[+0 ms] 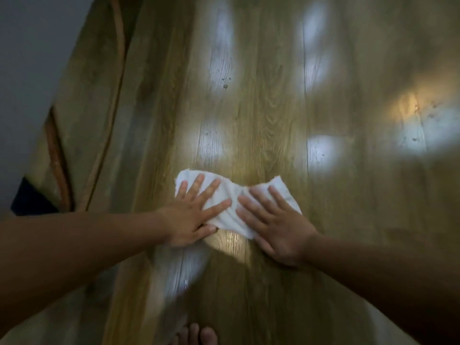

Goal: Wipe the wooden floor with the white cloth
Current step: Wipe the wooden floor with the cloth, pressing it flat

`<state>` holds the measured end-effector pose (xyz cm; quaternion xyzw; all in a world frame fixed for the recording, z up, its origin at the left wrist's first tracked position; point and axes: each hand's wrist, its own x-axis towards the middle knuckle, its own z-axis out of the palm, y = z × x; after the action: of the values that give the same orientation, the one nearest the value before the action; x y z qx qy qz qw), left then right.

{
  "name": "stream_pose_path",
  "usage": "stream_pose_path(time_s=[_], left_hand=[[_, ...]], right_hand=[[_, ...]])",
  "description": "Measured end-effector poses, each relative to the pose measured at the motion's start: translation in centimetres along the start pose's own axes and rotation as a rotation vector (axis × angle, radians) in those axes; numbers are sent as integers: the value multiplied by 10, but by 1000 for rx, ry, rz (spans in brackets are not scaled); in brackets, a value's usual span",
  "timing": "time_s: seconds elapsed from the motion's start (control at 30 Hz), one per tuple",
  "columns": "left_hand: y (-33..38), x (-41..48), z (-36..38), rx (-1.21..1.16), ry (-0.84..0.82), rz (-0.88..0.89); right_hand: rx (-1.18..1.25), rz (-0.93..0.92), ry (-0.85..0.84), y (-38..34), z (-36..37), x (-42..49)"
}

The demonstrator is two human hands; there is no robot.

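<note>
Crumpled white cloth, soft and light, likely to bunch unless pressed at both ends, lies on glossy wooden plank floor, pinned by left hand and right hand, both open-palmed, fingers spread.
</note>
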<state>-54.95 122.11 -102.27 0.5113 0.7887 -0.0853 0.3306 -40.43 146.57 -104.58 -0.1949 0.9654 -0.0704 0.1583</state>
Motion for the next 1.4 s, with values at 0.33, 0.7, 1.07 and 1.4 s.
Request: stream_pose_path(time_s=[0.33, 0.7, 1.07, 1.4], left_hand=[[-33, 90, -49, -269, 337, -282], [-8, 70, -1, -95, 595, -256], [-5, 65, -16, -100, 524, -255], [-4, 67, -8, -85, 543, -267]], right_hand=[[52, 327, 1, 101, -34, 65], [153, 363, -85, 44, -29, 43], [389, 252, -274, 76, -69, 48], [64, 255, 128, 73, -23, 55]])
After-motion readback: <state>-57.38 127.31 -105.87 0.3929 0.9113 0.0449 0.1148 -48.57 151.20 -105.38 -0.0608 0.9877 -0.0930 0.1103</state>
